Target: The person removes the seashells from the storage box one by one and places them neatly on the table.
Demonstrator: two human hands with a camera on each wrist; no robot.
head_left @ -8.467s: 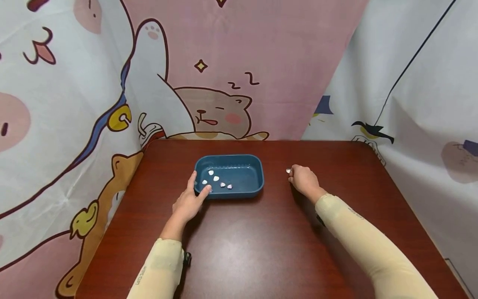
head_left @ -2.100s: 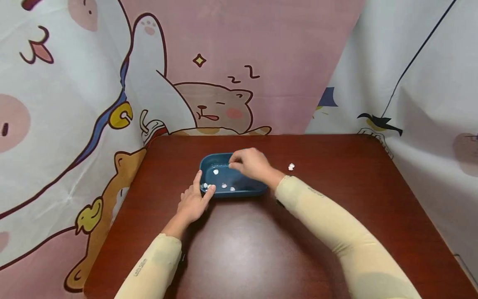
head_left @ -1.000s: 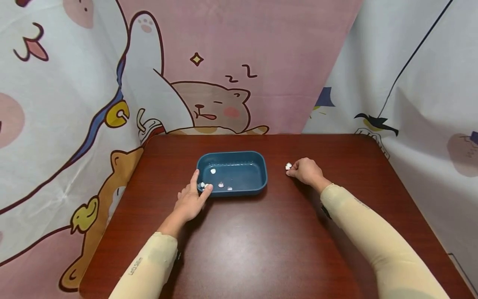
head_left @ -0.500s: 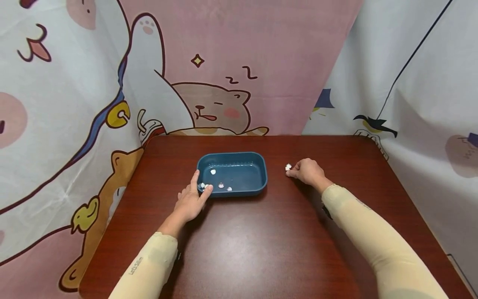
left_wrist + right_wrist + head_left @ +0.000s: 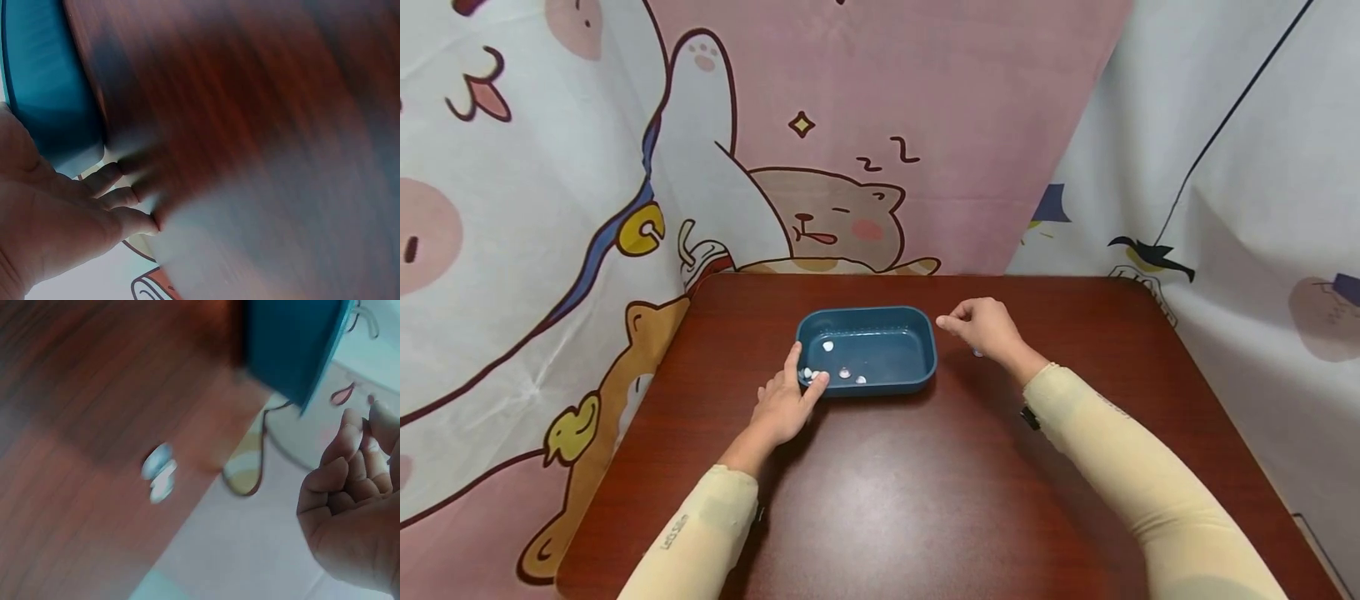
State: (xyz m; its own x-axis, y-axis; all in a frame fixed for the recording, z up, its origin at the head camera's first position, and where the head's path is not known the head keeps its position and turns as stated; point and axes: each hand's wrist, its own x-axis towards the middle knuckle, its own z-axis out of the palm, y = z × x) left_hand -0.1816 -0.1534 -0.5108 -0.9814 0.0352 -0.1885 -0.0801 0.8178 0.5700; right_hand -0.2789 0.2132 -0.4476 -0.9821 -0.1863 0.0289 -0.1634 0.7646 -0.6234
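A dark teal rectangular tray stands on the table. Several small white shell-like pieces lie inside it, some crowded in its near left corner. My left hand rests on that corner, thumb over the near rim and index finger along the left wall. The left wrist view shows its other fingers stretched out below the tray. Just right of the tray, my right hand is raised with thumb and index pinched round a small piece, mostly hidden by the fingertips. Beneath, loose shell-like pieces lie close together on the tabletop.
The reddish-brown wooden table reaches back to a printed cartoon curtain behind its far edge. More of the curtain hangs at the left and right sides.
My right hand has lifted from the loose pieces and moved left towards the tray, fingertips pinched. Earlier it was over the tray, then back at the pieces. My left hand stays at the tray's corner.
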